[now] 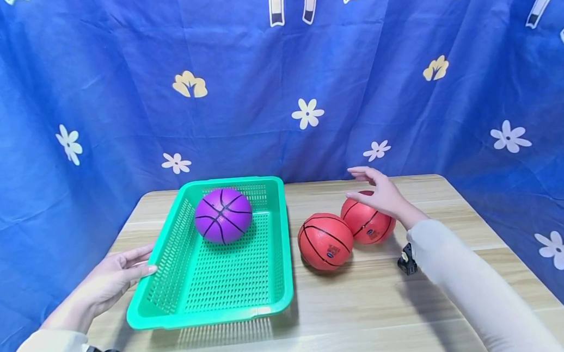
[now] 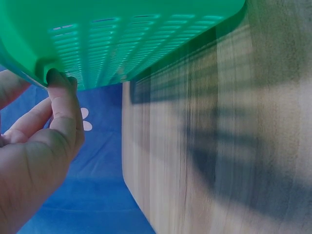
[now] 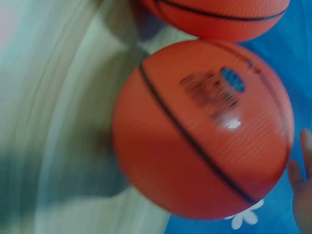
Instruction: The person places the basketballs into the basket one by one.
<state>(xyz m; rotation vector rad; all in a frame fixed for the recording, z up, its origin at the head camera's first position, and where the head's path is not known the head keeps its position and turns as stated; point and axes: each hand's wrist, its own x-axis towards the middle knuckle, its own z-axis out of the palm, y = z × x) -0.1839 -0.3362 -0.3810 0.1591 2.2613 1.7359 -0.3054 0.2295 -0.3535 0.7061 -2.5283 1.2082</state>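
My left hand (image 1: 107, 281) pinches the left rim of a green plastic basket (image 1: 285, 252), thumb on top and fingers below in the left wrist view. Inside the basket, toward its far end, sits a purple ball (image 1: 223, 216) with black lines. To the right of the basket, two red balls marked like basketballs lie side by side on the table. Over the farther red ball (image 1: 371, 225) hovers my right hand (image 1: 382, 193), fingers spread and bent a little, holding nothing. The nearer red ball (image 1: 325, 242) lies between it and the basket.
The pale wooden table (image 1: 361, 323) carries the basket and the balls. Behind it and at both sides hangs a blue cloth (image 1: 249, 129) printed with flowers and animal legs. A small black device (image 1: 408, 261) is worn on the right wrist.
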